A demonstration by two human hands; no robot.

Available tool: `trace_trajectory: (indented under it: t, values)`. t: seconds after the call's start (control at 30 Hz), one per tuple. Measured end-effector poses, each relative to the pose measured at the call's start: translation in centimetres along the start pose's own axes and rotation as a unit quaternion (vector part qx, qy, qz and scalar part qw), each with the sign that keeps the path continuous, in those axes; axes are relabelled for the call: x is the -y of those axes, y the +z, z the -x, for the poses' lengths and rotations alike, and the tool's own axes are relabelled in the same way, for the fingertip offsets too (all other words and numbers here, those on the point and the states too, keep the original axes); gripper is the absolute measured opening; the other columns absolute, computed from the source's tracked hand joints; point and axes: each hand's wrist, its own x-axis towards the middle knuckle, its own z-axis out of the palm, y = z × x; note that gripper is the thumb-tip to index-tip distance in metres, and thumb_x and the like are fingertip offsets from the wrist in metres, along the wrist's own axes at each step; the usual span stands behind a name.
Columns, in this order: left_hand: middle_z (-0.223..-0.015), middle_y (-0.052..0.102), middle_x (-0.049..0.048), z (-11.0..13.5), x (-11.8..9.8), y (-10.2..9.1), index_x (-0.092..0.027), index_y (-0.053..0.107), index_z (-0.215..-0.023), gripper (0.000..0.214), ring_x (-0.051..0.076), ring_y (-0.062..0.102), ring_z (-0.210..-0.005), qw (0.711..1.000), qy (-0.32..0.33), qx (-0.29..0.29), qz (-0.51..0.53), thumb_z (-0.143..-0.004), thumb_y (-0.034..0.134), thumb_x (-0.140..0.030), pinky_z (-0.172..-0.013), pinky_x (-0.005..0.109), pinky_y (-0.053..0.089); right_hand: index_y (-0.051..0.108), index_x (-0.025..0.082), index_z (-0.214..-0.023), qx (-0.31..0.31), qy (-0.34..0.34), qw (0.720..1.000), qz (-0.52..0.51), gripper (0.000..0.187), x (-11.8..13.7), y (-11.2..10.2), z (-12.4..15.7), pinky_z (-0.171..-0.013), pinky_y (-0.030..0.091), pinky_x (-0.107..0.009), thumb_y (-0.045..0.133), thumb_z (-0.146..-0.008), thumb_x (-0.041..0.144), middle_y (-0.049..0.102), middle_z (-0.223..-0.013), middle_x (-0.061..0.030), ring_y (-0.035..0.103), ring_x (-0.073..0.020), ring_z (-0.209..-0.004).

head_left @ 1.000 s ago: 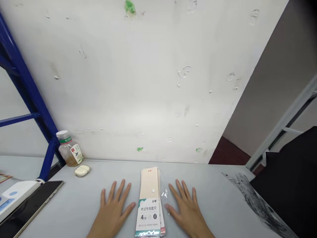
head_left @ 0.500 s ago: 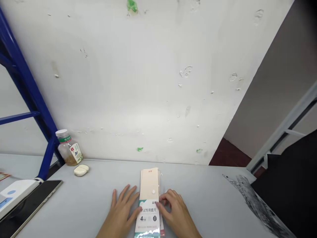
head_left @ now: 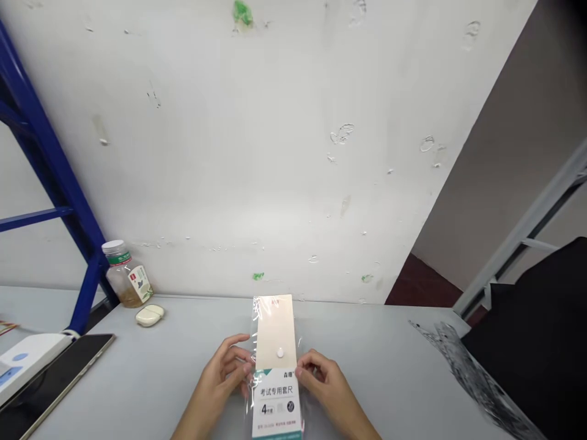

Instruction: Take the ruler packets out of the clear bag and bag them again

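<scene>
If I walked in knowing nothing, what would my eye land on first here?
The tall cream packet in clear wrap, low in the middle, is pinched at its edges by the left hand and right hand over the grey table. Next comes the blue frame at the left, with a white-capped jar at its foot against the wall.

We are pinching a ruler-set packet (head_left: 276,366) whose clear plastic sleeve is shining glossy and crinkling at the edges over a matt cream card insert. The grey table (head_left: 151,373) under it is looking smooth and matt. The white wall (head_left: 252,153) behind is showing rough, chipped paint. At far left the blue metal frame (head_left: 46,159) is looking smoothly painted, and the clear jar (head_left: 125,273) is wearing a white plastic lid. At near left the tablet (head_left: 55,382) screen is gleaming glossy black.
</scene>
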Motion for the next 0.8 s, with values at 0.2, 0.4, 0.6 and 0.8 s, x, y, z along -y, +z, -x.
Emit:
trace_trajectory:
  t: [0.2, 0.4, 0.6, 0.8]
  values:
    - [-0.084, 0.062, -0.0004, 0.5, -0.6, -0.1, -0.025, 0.055, -0.127, 0.049, 0.015, 0.057, -0.062, 0.995, -0.015, 0.050, -0.080, -0.083, 0.059, -0.047, -0.068, 0.031, 0.050, 0.058, 0.019, -0.072, 0.016, 0.038, 0.996, -0.073, 0.036, -0.2, 0.1, 0.0, -0.064, 0.042, -0.027, 0.064, -0.078, 0.054, 0.059, -0.069, 0.0016, 0.055, -0.0159, -0.067]
    - [-0.074, 0.060, -0.0001, 0.2, -0.8, -1.3, -0.022, 0.061, -0.124, 0.050, 0.017, 0.053, -0.061, 0.977, -0.009, -0.042, -0.209, -0.079, 0.048, -0.043, -0.060, 0.029, 0.047, 0.045, 0.022, -0.066, -0.044, 0.047, 0.996, -0.060, 0.043, -1.8, -1.4, -0.8, -0.055, 0.038, -0.026, 0.060, -0.077, 0.061, 0.056, -0.060, 0.0031, 0.052, -0.0149, -0.057]
    - [-0.108, 0.068, 0.0045, -0.2, 0.6, -4.3, -0.024, 0.066, -0.111, 0.042, 0.022, 0.062, -0.074, 0.898, 0.005, -0.154, -0.413, -0.082, 0.040, -0.038, -0.071, 0.035, 0.053, 0.036, 0.025, -0.058, -0.158, 0.098, 0.948, 0.260, 0.040, -3.7, -6.0, -1.0, -0.050, 0.029, -0.026, 0.047, -0.084, 0.053, 0.051, -0.052, 0.0039, 0.047, -0.0158, -0.052]
    - [-0.121, 0.063, 0.0104, -0.2, 2.3, -4.7, -0.020, 0.065, -0.116, 0.046, 0.029, 0.059, -0.099, 0.804, 0.034, -0.159, -0.572, -0.089, 0.032, -0.033, -0.082, 0.042, 0.049, 0.035, 0.026, -0.069, -0.158, 0.124, 0.874, 0.443, 0.029, -2.8, -5.7, -0.2, -0.055, 0.034, -0.027, 0.032, -0.093, 0.042, 0.063, -0.066, 0.0005, 0.057, -0.0190, -0.061]
